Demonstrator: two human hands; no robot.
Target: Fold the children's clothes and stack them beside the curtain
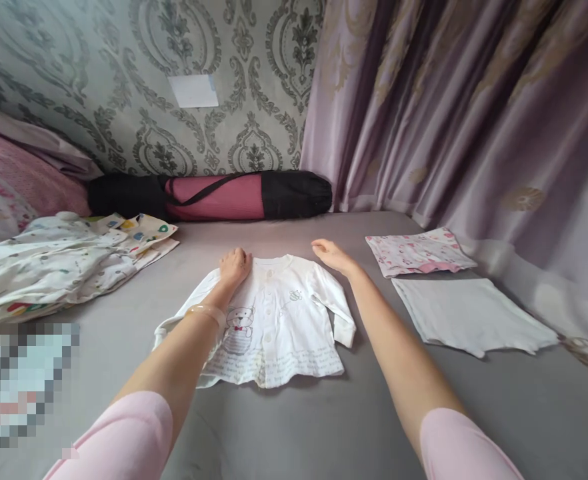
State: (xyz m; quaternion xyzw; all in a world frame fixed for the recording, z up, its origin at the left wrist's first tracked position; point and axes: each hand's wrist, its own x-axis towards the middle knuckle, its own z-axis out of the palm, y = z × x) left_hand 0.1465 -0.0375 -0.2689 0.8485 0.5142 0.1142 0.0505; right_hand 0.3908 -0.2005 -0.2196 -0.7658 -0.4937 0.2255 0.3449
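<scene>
A small white baby shirt [279, 320] with a bear print and front buttons lies spread flat on the grey bed sheet [324, 427]. My left hand [235, 265] rests flat on its left shoulder, fingers together and stretched out. At the shirt's right shoulder my right hand [331, 255] touches the edge of the fabric, fingers extended. Neither hand holds anything. A clear bangle sits on my left wrist.
Two folded garments lie at the right: a pink patterned one [419, 252] and a plain white one [469, 315]. A heap of printed baby clothes [59, 257] is at the left, a rolled mat in a black bag [214, 195] by the wall, curtains [474, 113] on the right.
</scene>
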